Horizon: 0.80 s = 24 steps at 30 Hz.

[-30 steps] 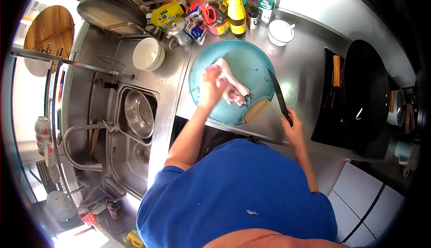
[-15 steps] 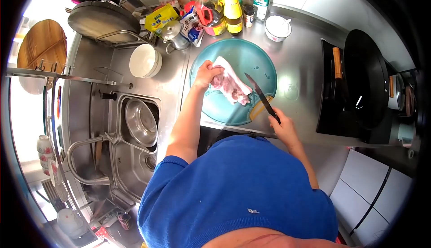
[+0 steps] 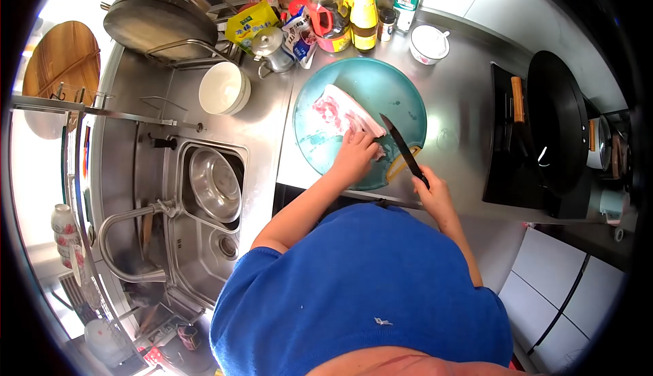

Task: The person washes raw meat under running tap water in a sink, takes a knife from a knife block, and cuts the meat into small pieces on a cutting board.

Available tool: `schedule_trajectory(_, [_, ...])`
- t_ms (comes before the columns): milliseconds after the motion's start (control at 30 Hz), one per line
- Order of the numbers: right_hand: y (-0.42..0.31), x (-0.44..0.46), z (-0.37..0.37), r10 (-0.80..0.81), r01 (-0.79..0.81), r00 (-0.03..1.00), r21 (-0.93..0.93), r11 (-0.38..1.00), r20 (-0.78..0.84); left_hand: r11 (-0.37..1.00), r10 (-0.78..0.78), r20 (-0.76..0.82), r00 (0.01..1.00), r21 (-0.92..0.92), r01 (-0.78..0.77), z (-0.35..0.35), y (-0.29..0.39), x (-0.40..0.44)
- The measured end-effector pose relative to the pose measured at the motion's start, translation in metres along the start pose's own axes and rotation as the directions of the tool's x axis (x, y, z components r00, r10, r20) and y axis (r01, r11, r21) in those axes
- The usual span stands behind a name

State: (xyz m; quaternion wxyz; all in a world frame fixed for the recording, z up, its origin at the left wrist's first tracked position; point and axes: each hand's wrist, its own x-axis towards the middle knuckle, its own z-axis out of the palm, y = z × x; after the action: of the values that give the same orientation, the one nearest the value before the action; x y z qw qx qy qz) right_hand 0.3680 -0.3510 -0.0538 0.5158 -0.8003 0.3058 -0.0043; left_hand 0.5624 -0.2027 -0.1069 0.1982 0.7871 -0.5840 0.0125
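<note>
A pale pink slab of raw meat point(image 3: 342, 112) lies slanting across the round teal cutting board point(image 3: 313, 148). My left hand point(image 3: 355, 157) rests on the near end of the meat, its fingertips pressed onto it and partly hiding it. In my right hand point(image 3: 433, 190) is the black handle of a knife point(image 3: 403, 146). Its dark blade points up and to the left over the board's right side, the tip just right of the meat. The board's yellow handle point(image 3: 404, 165) shows partly behind the blade.
Bottles point(image 3: 364, 15) and seasoning bags point(image 3: 250, 25) stand behind the board, with a small bowl point(image 3: 429, 44) at back right. White bowls point(image 3: 224, 88) and a sink point(image 3: 204, 253) are on the left. A black wok point(image 3: 554, 124) sits on the right.
My left hand has moved from the meat's left side to its near end, and the meat now lies flat. The knife has come in from the right, closer to the meat.
</note>
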Motion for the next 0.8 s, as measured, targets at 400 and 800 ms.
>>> schedule_trajectory(400, [-0.037,0.017,0.015,-0.116,0.128,0.986,-0.097,0.987,0.121,0.762,-0.057,0.324,0.944,-0.596,0.251,-0.038,-0.031,-0.018])
schedule_trajectory(800, [-0.043,0.087,0.058,-0.39,0.418,0.908,-0.409,0.811,0.155,0.677,-0.732,-0.204,0.65,-0.32,0.663,0.009,-0.098,0.007])
